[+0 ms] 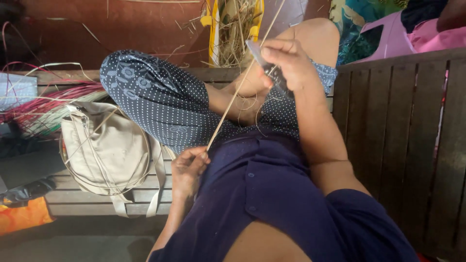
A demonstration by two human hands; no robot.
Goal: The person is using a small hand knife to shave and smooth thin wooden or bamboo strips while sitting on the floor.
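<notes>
The left hand [188,165] fingers pinch the reed strip's [233,102] lower end; the right hand [286,60] fingers close around a knife [272,70] partway up it, scraping unfinished.

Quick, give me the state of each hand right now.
Left hand: closed, pinching the lower end of a thin cane strip.
Right hand: closed around a dark knife set against the strip.

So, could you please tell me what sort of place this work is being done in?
Probably a home weaving or basketry spot. The left hand and right hand work a thin cane strip on a wooden slatted bench, with dyed pink strips and raw fibre nearby.
</notes>
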